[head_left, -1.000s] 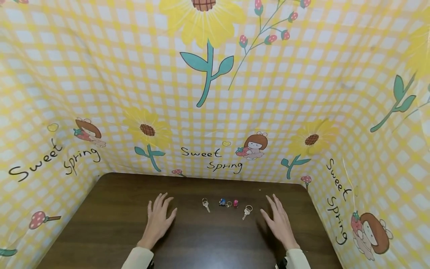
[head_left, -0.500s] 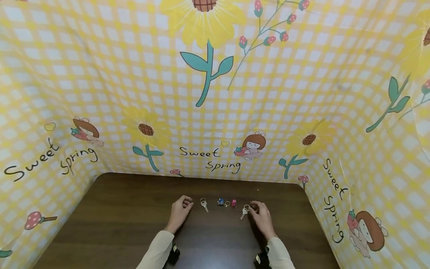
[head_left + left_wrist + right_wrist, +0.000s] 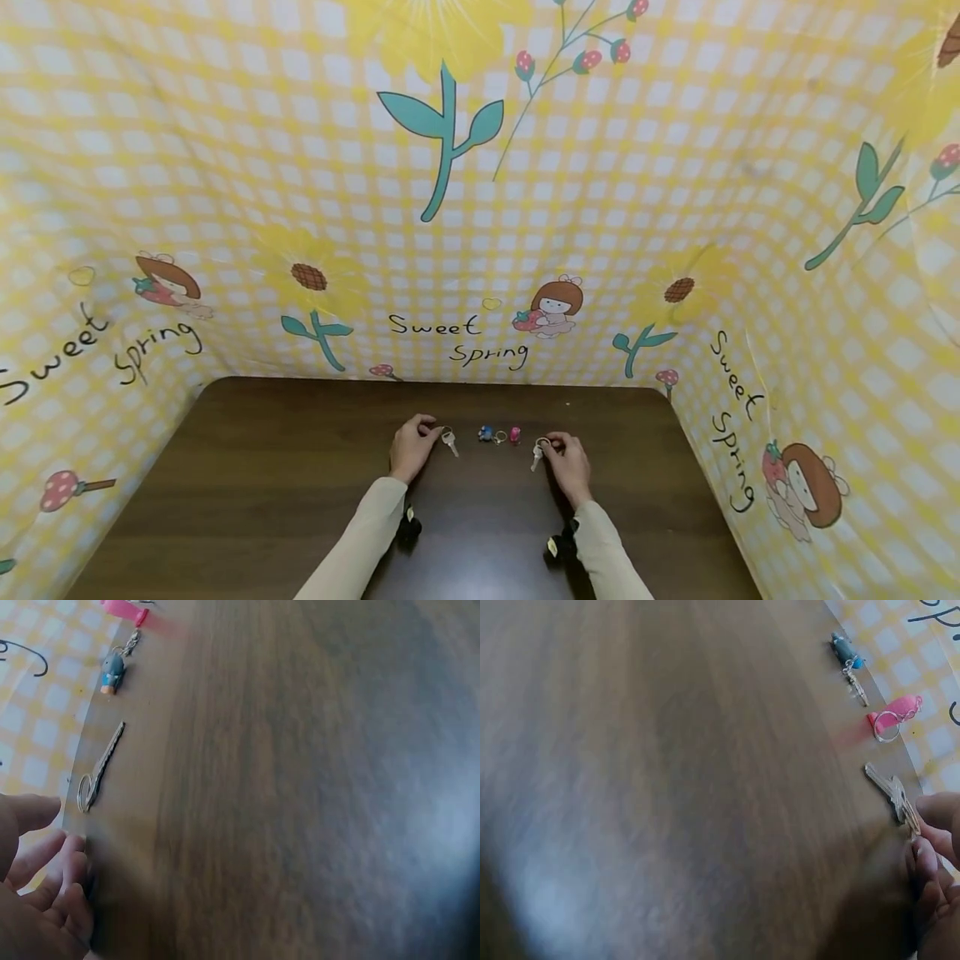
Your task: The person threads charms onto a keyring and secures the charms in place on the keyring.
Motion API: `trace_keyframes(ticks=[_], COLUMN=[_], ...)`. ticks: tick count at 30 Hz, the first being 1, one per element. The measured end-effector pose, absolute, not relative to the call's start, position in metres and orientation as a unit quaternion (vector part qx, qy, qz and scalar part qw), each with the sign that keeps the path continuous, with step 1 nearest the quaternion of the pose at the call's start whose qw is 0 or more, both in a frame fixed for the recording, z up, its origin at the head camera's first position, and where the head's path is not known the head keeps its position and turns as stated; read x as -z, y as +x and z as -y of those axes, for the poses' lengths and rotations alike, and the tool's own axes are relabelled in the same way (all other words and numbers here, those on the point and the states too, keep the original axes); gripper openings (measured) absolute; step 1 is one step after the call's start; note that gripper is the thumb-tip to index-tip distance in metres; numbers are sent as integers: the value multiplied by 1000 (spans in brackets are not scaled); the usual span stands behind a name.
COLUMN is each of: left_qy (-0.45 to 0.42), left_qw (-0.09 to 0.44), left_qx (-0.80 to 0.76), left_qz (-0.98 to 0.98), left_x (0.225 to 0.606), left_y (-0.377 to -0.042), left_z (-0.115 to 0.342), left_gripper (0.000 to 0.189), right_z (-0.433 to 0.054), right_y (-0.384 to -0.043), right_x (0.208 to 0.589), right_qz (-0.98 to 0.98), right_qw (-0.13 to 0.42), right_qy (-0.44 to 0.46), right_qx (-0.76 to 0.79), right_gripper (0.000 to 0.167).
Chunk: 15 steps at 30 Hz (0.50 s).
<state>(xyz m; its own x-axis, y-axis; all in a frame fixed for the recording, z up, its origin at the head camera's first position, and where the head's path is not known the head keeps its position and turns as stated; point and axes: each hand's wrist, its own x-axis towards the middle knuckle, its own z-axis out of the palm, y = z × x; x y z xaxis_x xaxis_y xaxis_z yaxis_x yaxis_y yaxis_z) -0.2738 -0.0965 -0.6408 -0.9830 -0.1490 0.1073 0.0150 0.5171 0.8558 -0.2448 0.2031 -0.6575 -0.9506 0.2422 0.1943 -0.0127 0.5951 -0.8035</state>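
Observation:
Two silver keys on split rings lie on the brown table. My left hand [image 3: 412, 446] is at the left key [image 3: 451, 443], fingertips beside its ring. In the left wrist view the thumb stands apart from the bent fingers [image 3: 71, 859], with nothing between them. At the right key [image 3: 537, 455], my right hand [image 3: 570, 467] pinches the ring between thumb and forefinger, as the right wrist view shows; the key's blade [image 3: 879, 777] points away from the fingers. Between the keys sit a small blue figure charm [image 3: 485, 433] with a ring and a pink charm [image 3: 514, 434].
The dark wooden table [image 3: 285, 500] has rounded far corners. A yellow checked cloth [image 3: 420, 275] with flowers and lettering rises behind it and at both sides.
Both hands have come inward from the table's sides, spread fingers drawing together. The right hand has taken hold of its key's ring; the left has reached the left key. The view has tilted slightly.

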Motion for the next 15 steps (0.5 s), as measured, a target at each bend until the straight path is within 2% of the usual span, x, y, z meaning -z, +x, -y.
trace_keyframes(ticks=[9,15], left_qy=[72,92], left_qw=[108,104], left_qx=[469,467], left_qz=[874,873], left_x=[642,648], left_y=[-279,-283], left_z=[92,86], left_gripper=[10,13], right_z=[-190,-192], right_y=[-251,-249], right_x=[651,653], right_qz=[893,894], right_qw=[133,135], right_qy=[-132,-142], right_qx=[-408,-404], right_gripper=[14,15])
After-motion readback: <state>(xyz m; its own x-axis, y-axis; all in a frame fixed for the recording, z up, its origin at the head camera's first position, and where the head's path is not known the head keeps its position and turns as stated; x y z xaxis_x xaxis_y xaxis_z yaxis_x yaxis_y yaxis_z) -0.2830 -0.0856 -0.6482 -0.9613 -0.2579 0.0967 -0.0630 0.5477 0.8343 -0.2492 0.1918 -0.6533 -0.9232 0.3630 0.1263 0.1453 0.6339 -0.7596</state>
